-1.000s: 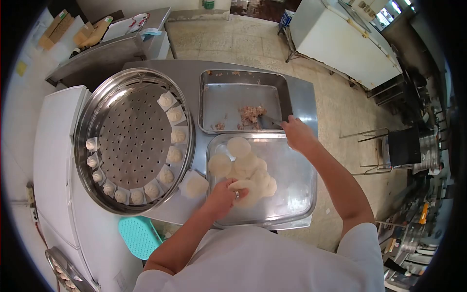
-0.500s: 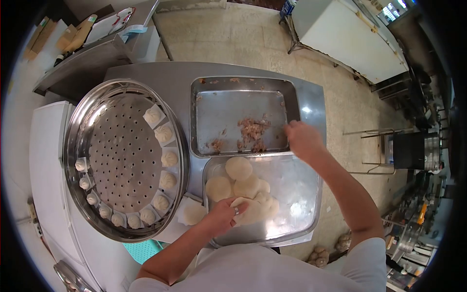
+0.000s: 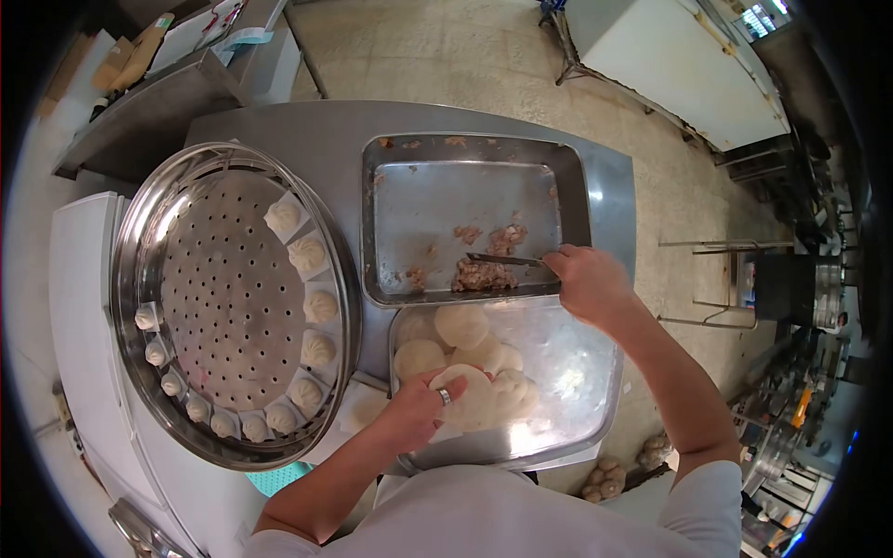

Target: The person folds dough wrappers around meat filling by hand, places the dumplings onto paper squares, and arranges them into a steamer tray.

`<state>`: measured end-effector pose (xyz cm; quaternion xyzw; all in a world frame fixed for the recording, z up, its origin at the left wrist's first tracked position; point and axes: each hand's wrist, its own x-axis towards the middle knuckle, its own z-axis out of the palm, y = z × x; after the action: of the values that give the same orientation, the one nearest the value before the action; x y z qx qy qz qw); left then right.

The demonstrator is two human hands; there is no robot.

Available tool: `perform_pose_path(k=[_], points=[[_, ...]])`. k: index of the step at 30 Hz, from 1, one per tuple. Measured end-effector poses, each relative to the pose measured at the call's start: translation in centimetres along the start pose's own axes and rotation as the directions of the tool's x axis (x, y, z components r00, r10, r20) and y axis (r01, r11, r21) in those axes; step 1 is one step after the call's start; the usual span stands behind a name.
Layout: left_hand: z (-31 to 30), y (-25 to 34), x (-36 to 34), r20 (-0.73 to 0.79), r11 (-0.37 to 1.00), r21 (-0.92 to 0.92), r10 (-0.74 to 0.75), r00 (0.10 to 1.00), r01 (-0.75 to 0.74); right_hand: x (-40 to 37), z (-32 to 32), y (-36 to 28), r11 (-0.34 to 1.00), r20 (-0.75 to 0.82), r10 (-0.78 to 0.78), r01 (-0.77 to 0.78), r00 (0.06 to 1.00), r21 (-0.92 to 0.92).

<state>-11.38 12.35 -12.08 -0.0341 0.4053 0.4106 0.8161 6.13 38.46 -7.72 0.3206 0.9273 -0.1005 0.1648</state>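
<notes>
My left hand (image 3: 414,409) has its thumb over a round dough wrapper (image 3: 470,400), held above the front tray (image 3: 572,372). More dough rounds (image 3: 460,326) lie overlapping behind it in that tray. My right hand (image 3: 593,284) is closed round the end of a narrow flat spatula (image 3: 502,259) at the right wall of a deep metal pan (image 3: 446,191). The blade reaches left over a pile of minced meat filling (image 3: 484,276) by the pan's near wall. Smaller scraps of filling lie around it.
On the left stands a round perforated steamer tray (image 3: 228,288), with several pleated buns (image 3: 319,307) on paper squares along its rim. Paper squares with a dough round (image 3: 366,409) lie between steamer and front tray. A turquoise basket (image 3: 279,478) shows below the steamer.
The looser filling is now a compact pile near the pan's near wall, and the spatula blade shows clearly. The wrapper in my left hand now faces up more openly. The view has shifted slightly.
</notes>
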Motion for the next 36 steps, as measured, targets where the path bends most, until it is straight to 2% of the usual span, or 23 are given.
perform_pose_path(k=[2,4,7,11,14,17,20,22,24,25,27,30,33,36], points=[[0.2,0.6,-0.5,-0.025,0.998,-0.060,0.012,1.000,-0.014,-0.1,-0.3,-0.3,0.999,0.038,0.042,-0.041,0.998,-0.009],[0.6,0.9,-1.1,-0.060,0.987,-0.153,0.037,0.997,-0.046,-0.1,-0.8,-0.7,1.000,0.090,0.000,0.000,0.996,-0.003],[0.1,0.4,-1.3,-0.113,0.969,-0.188,0.141,0.984,-0.160,0.0,-0.9,-0.9,0.999,0.147,-0.037,0.039,0.988,-0.009],[-0.8,0.3,-2.3,-0.148,0.958,-0.211,0.164,0.975,-0.193,0.2,-1.2,-1.0,0.998,0.184,-0.056,0.051,0.981,0.033],[-1.1,0.3,-2.6,-0.198,0.931,-0.253,0.218,0.956,-0.264,0.5,-2.8,-1.8,0.995,0.250,-0.021,-0.004,0.968,0.099],[-0.4,1.0,-3.1,-0.204,0.887,-0.297,0.303,0.931,-0.354,1.2,-0.2,-0.4,0.889,0.079,-0.199,0.146,0.977,0.434],[-0.1,1.2,-2.9,-0.240,0.836,-0.348,0.358,0.903,-0.424,-0.1,-0.9,-2.3,0.771,0.125,-0.084,-0.015,0.989,0.637],[0.1,1.3,-2.2,-0.242,0.785,-0.387,0.420,0.874,-0.484,-1.6,0.7,-3.1,0.635,0.020,-0.023,-0.001,1.000,0.772],[1.0,1.8,-1.2,-0.292,0.709,-0.467,0.440,0.849,-0.528,-3.5,2.8,-4.2,0.494,-0.090,0.013,0.071,0.996,0.867],[1.5,2.2,-0.8,-0.318,0.668,-0.503,0.447,0.836,-0.549,-4.6,3.4,-5.3,0.484,-0.170,0.024,0.138,0.985,0.864],[2.2,2.8,0.3,-0.268,0.596,-0.547,0.540,0.797,-0.588,-6.7,4.7,-7.9,0.463,-0.328,0.047,0.270,0.944,0.844],[3.5,3.9,0.6,-0.235,0.521,-0.584,0.625,0.744,-0.622,-9.1,6.5,-11.0,0.744,-0.492,0.092,0.268,0.866,0.612],[3.3,3.7,1.0,-0.297,0.508,-0.536,0.634,0.714,-0.675,-11.1,7.7,-11.3,0.859,-0.550,0.121,0.191,0.826,0.476],[2.6,3.4,1.4,-0.397,0.506,-0.477,0.606,0.689,-0.719,-14.0,7.3,-10.4,0.866,-0.486,0.158,0.115,0.860,0.486]])
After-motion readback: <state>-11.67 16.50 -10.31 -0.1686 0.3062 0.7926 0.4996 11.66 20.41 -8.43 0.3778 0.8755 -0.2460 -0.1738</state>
